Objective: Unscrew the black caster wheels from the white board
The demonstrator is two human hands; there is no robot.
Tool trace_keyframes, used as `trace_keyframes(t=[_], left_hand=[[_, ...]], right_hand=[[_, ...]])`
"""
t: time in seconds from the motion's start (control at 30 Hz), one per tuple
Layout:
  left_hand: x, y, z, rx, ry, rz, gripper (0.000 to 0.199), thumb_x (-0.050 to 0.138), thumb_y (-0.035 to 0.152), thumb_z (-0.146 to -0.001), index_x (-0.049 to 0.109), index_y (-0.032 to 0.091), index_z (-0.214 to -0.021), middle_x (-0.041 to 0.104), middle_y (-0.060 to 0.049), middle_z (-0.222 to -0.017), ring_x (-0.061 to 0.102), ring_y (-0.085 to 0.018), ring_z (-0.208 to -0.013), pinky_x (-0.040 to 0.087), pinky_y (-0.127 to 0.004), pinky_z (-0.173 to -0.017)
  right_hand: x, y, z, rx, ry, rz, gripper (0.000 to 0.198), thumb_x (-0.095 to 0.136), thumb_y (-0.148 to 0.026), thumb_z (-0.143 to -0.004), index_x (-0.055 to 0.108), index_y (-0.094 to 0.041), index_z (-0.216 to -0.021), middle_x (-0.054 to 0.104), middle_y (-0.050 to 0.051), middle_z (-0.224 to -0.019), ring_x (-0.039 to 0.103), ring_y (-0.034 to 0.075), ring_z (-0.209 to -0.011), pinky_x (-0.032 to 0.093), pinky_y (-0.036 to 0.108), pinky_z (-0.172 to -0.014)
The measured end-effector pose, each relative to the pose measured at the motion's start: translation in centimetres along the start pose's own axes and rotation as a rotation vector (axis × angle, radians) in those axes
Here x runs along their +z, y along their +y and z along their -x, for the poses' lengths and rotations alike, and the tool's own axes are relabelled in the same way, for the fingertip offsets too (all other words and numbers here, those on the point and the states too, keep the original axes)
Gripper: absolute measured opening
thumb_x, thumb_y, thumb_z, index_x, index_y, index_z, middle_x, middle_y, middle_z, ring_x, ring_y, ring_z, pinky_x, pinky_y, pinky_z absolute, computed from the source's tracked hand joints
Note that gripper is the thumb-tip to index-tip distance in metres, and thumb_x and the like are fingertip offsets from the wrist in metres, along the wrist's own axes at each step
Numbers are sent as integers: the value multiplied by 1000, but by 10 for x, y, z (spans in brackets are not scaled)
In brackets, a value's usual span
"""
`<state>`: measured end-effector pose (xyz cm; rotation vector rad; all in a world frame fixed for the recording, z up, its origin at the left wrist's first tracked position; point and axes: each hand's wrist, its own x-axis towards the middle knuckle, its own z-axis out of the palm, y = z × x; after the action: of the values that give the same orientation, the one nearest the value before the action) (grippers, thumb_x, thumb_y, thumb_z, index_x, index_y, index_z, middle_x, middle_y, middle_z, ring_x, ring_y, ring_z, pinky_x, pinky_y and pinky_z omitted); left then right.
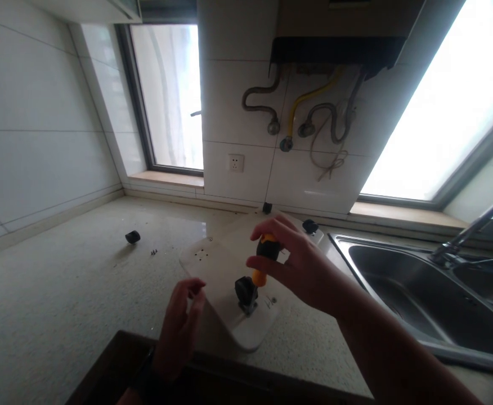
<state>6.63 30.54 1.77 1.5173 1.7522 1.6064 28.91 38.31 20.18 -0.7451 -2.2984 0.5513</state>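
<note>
A white board [246, 336] with rounded corners lies on the counter. My right hand [291, 253] is closed round the handle of a yellow and black screwdriver [267, 250]. Its shaft points down at the metal plate of a black caster [245, 291] standing on the board's near corner; the tip is hard to make out. Small screws [272, 302] lie on the board beside that caster. Just off the board's left edge is my left hand [183, 315], loosely curled, thumb and fingers slightly apart, with nothing visible in it.
Two more casters, one at the back [267, 208] and one at the right [310, 226], stand on the board's far side. A loose caster [132, 237] and several screws [154, 252] lie on the counter to the left. At right is a steel sink [343, 247] with a faucet [444, 253].
</note>
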Motion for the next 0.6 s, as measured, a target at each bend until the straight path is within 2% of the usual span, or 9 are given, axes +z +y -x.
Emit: trace_keyframes(t=[0.13,0.2,0.27,0.33,0.43,0.53,0.6], left_hand=[[7,43,-14,194,-304,-17,21,50,30,-100,60,26,-118,64,-6,-119,57,-23,-112,47,-40,-97],[12,56,-19,277,-402,14,27,53,25,-99,59,29,-125,63,-6,-126,55,-23,-120,45,-41,-103],[16,64,-23,322,-458,51,32,56,20,-98,60,30,-127,64,-4,-129,52,-22,-126,42,-42,-108],[20,66,-26,320,-487,84,30,58,17,-97,64,31,-123,64,-4,-131,51,-23,-129,41,-42,-111],[25,65,-27,250,-481,134,20,62,19,-95,73,30,-108,67,-4,-128,55,-24,-126,44,-41,-108],[29,63,-26,168,-438,169,14,68,20,-92,77,28,-98,70,-5,-118,61,-24,-115,48,-40,-101],[32,63,-25,135,-403,198,11,69,20,-91,78,26,-94,70,-6,-111,63,-23,-108,50,-39,-97]], right_hand=[[1,0,0,33,29,-67,43,81,-39,-81,62,-32,-119,63,1,-105,65,15,-87,58,34,-79],[1,0,2,80,24,-165,53,82,-34,-79,57,-33,-126,67,0,-105,69,16,-90,61,33,-81],[2,0,4,91,14,-279,50,78,-27,-83,55,-33,-127,68,1,-112,70,17,-100,62,33,-88],[6,1,6,49,-17,-397,46,69,-18,-88,53,-34,-128,65,2,-125,67,17,-115,58,33,-99],[14,5,12,-25,-49,-535,52,58,-7,-90,48,-37,-132,59,2,-137,57,16,-130,51,35,-109],[23,7,17,-37,-15,-547,55,51,-5,-91,45,-38,-135,53,3,-141,56,17,-131,50,39,-110],[28,8,19,-5,34,-454,55,55,-11,-92,44,-39,-138,53,4,-137,58,18,-123,52,42,-106]])
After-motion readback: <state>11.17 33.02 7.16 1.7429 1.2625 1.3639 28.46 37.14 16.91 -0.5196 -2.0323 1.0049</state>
